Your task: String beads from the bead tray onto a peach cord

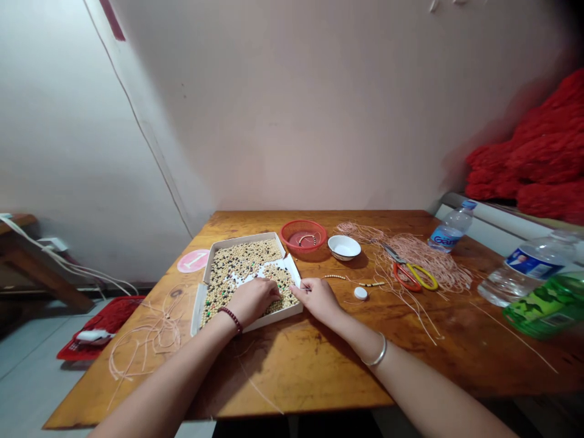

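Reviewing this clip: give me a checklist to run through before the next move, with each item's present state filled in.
1. Left hand at the beads: ok; it is over them, inside the white tray.
2. Right hand grip: cannot tell; fingertips are together at the tray's right side, but what they pinch is too small to make out.
3. Scissors away from both hands: ok; they lie on the table to the right.
4. Pink cord tidy: not ok; strands lie loosely spread around the scissors.
5. Blue-capped bottle upright: ok; it stands at the table's right side.
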Demonstrator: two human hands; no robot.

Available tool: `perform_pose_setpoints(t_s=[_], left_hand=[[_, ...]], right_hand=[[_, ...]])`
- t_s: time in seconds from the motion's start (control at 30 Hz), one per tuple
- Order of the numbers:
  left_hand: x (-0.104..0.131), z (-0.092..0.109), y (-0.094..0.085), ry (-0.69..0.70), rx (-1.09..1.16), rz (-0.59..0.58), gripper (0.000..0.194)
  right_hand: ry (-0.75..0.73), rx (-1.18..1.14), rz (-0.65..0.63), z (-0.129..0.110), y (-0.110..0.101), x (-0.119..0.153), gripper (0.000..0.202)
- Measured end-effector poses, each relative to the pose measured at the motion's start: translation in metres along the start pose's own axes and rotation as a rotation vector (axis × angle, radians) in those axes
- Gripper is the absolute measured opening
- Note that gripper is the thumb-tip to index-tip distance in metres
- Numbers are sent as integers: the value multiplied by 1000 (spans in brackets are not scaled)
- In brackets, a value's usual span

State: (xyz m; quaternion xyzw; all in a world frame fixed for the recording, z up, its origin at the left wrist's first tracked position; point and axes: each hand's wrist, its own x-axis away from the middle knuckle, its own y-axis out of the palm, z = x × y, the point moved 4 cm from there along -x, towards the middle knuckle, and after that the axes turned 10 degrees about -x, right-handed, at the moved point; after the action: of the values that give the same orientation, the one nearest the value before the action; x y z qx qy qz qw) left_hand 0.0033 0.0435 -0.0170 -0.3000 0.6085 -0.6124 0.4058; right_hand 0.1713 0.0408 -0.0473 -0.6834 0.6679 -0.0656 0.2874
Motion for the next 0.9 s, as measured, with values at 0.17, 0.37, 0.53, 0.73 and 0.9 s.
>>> perform_pose_setpoints(t_s=[0.17, 0.37, 0.53, 0.73, 0.9], left_hand=[[0, 3, -7, -5, 262, 58, 14], [0, 7, -13, 51, 420, 109, 19], [-1, 9, -14, 79, 413, 103, 16], [0, 9, -13, 58, 374, 106, 13], [1, 9, -10, 56, 360, 121, 12]], right_hand=[[5, 21, 35, -1, -2, -2, 43], [-31, -11, 15, -1, 3, -2, 42], [-13, -28, 12, -1, 2, -3, 42], [-25, -17, 18, 3, 4, -4, 42], [-31, -8, 11, 5, 5, -2, 43]])
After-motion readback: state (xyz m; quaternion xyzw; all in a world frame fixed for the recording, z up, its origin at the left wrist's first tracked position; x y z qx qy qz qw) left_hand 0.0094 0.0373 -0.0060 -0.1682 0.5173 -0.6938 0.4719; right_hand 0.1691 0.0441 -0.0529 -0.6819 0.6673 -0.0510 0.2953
